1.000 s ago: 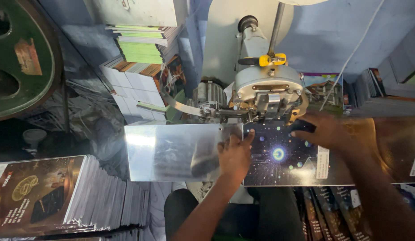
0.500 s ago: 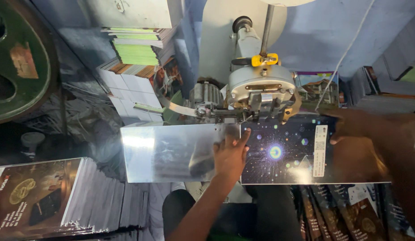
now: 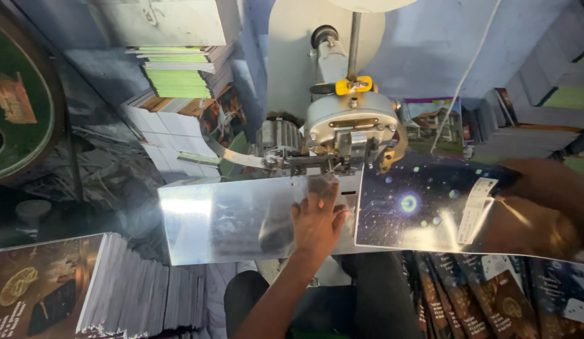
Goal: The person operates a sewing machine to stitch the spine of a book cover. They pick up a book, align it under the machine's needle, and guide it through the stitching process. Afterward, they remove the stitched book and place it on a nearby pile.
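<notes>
the dark glossy cover (image 3: 424,210) lies flat on the metal plate (image 3: 229,220), long axis sideways, its left edge just under the stitching head (image 3: 351,135). our left hand (image 3: 318,220) rests spread on the plate, touching that edge. our right hand (image 3: 543,207) holds the far right end; its grip we cannot tell.

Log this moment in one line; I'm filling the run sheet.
left hand: flat on metal plate | right hand: holds dark starry cover sheet | stitching machine head: above sheet edge
</notes>
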